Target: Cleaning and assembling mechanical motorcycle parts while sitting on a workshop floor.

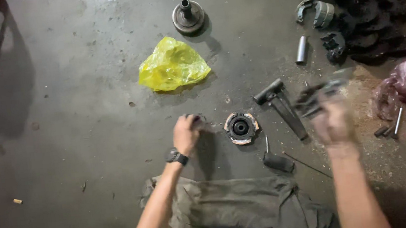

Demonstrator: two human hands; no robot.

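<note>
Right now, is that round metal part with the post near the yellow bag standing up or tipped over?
Upright. The round metal part sits flat on its wide base on the concrete floor, post pointing up, just beyond the yellow bag.

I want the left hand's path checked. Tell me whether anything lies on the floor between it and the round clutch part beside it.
Nothing visible does. The left hand rests on the concrete floor just left of the round clutch part, with only a bare strip of floor between them. The yellow plastic bag lies well above both.
</note>
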